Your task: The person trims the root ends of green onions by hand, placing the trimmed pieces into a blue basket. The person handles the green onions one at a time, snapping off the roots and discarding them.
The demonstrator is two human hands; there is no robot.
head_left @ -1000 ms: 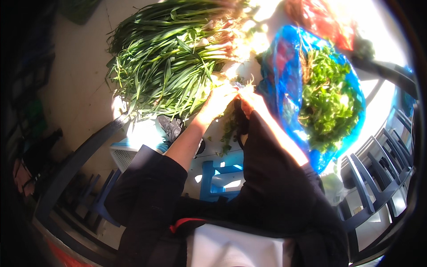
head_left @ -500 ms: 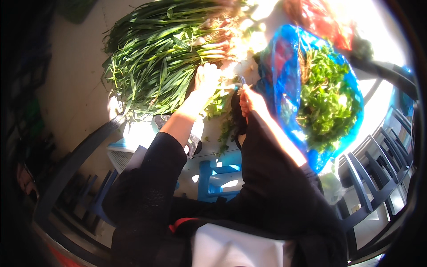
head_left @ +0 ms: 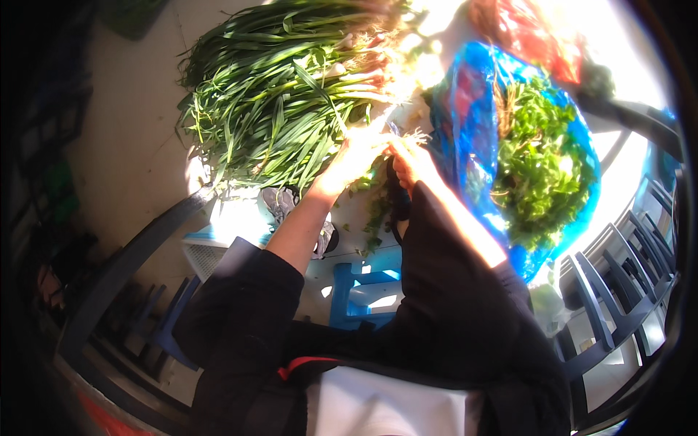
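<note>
A large heap of green garlic [head_left: 276,109] lies on the floor ahead of me, long flat leaves to the left, pale bulbs and roots to the right. My left hand [head_left: 355,156] is closed around a green garlic stalk just below the heap; its stringy roots [head_left: 417,136] stick out above my right hand. My right hand [head_left: 413,163] meets the left, fingers closed on what looks like a small knife [head_left: 393,128], of which only a thin bit shows. Glare washes out the fingertips.
At right stands an open blue plastic bag [head_left: 469,138] full of leafy greens [head_left: 542,167], with a red bag [head_left: 527,33] behind it. A blue stool [head_left: 349,291] is between my legs; a white perforated crate [head_left: 203,254] lies left. Dark chair frames [head_left: 611,305] line the right.
My left hand has left the heap's edge and moved right to my right hand, now with a stalk in it. Roots now show by the right hand. The view has shifted slightly.
</note>
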